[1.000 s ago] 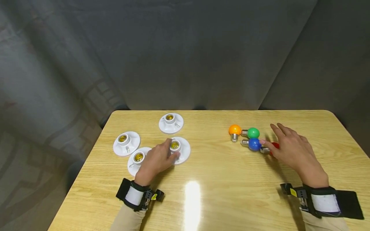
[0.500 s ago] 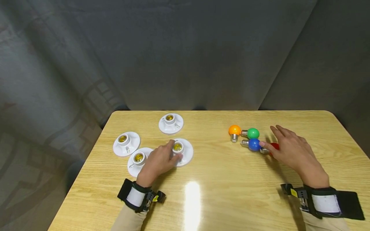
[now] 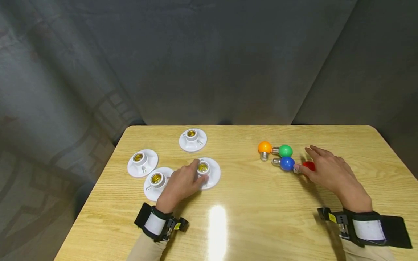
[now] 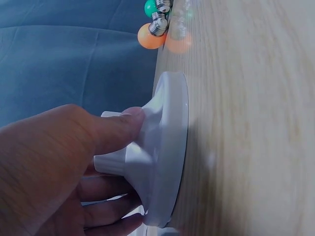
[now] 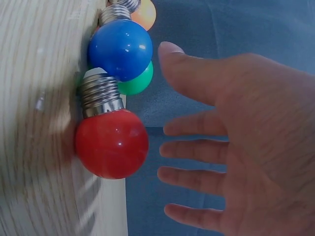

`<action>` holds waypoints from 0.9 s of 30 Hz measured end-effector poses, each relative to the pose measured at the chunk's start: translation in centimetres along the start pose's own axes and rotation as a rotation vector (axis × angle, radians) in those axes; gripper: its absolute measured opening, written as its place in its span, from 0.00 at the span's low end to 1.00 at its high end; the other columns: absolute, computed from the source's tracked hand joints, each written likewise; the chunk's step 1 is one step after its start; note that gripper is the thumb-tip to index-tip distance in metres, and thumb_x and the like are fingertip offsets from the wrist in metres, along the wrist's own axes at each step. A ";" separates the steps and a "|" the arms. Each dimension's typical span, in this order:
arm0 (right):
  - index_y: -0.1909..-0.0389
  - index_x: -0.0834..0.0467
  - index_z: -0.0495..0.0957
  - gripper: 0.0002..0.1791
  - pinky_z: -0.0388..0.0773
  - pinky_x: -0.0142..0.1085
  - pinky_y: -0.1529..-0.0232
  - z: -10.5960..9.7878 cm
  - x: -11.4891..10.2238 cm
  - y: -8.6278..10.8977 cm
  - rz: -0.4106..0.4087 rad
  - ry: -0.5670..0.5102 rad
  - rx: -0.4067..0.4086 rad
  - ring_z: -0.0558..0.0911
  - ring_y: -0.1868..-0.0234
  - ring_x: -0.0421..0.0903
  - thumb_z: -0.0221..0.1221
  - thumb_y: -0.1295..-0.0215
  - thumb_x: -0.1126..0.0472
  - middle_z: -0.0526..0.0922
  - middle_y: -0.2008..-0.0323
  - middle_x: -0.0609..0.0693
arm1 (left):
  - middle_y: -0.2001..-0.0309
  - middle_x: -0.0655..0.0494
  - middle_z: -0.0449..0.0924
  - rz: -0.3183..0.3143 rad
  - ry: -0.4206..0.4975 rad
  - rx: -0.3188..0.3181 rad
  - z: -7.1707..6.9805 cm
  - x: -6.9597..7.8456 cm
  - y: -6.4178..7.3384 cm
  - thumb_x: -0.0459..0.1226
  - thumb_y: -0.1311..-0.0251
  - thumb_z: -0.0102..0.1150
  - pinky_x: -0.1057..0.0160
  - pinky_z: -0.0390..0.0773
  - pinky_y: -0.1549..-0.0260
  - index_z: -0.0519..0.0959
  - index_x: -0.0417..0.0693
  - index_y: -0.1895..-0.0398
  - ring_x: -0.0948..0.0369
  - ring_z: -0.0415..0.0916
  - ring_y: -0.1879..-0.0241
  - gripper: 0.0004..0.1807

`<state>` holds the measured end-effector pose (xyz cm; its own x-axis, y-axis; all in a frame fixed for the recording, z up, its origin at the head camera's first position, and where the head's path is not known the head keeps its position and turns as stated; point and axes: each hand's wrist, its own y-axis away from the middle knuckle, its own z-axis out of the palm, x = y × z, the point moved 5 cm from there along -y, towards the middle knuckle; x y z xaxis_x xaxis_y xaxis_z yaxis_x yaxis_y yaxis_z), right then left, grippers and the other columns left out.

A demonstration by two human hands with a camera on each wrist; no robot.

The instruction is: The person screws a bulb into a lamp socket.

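My left hand [image 3: 181, 181] grips a white round lamp holder [image 3: 213, 174] by its raised socket. In the left wrist view, the thumb lies along one side of that socket and the fingers bend round the other. The holder's flat base stays down at the wooden surface. My right hand [image 3: 331, 175] hovers with spread fingers over a red bulb [image 5: 112, 145], holding nothing. The right wrist view shows a gap between the fingertips and this bulb. Its metal screw base points toward a blue bulb [image 5: 120, 49] lying beside it.
Three more lamp holders stand on the left: one at the back [image 3: 195, 145], one far left [image 3: 148, 166], and one partly behind my left hand [image 3: 151, 192]. A green bulb [image 3: 286, 150] and an orange bulb [image 3: 265, 146] lie beyond the blue one. A grey curtain [image 3: 215, 65] hangs behind the table [image 3: 254, 217].
My left hand has slid the lamp holder a little to the right and toward me, away from the others. The right hand stays over the red bulb, its fingertips slightly lower.
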<state>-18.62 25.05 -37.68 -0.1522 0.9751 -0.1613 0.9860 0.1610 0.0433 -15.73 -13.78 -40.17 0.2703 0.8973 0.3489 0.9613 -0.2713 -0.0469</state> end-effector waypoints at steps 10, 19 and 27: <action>0.36 0.72 0.66 0.46 0.71 0.68 0.49 0.3 0.2 0.1 -0.022 -0.008 -0.033 0.69 0.41 0.76 0.64 0.43 0.40 0.64 0.36 0.77 | 0.75 0.54 0.77 0.016 0.006 0.007 0.2 0.4 -0.1 0.52 0.39 0.61 0.64 0.68 0.82 0.72 0.44 0.46 0.62 0.70 0.79 0.26; 0.38 0.72 0.69 0.45 0.75 0.65 0.54 0.6 0.3 -0.1 0.008 -0.014 -0.095 0.74 0.47 0.73 0.67 0.46 0.42 0.65 0.37 0.77 | 0.75 0.54 0.79 0.051 -0.012 0.026 0.4 0.6 -0.1 0.53 0.40 0.61 0.66 0.69 0.81 0.73 0.42 0.42 0.64 0.71 0.79 0.30; 0.41 0.72 0.70 0.42 0.79 0.59 0.60 0.7 0.3 0.0 -0.003 -0.037 -0.110 0.77 0.54 0.69 0.70 0.47 0.46 0.69 0.41 0.77 | 0.71 0.50 0.84 0.061 -0.017 0.070 0.4 0.8 -0.1 0.54 0.43 0.64 0.62 0.74 0.78 0.75 0.42 0.44 0.58 0.79 0.74 0.31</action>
<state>-18.60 25.29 -38.44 -0.1506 0.9686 -0.1979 0.9718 0.1818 0.1503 -15.64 -12.89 -40.29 0.3291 0.8857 0.3275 0.9441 -0.3017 -0.1328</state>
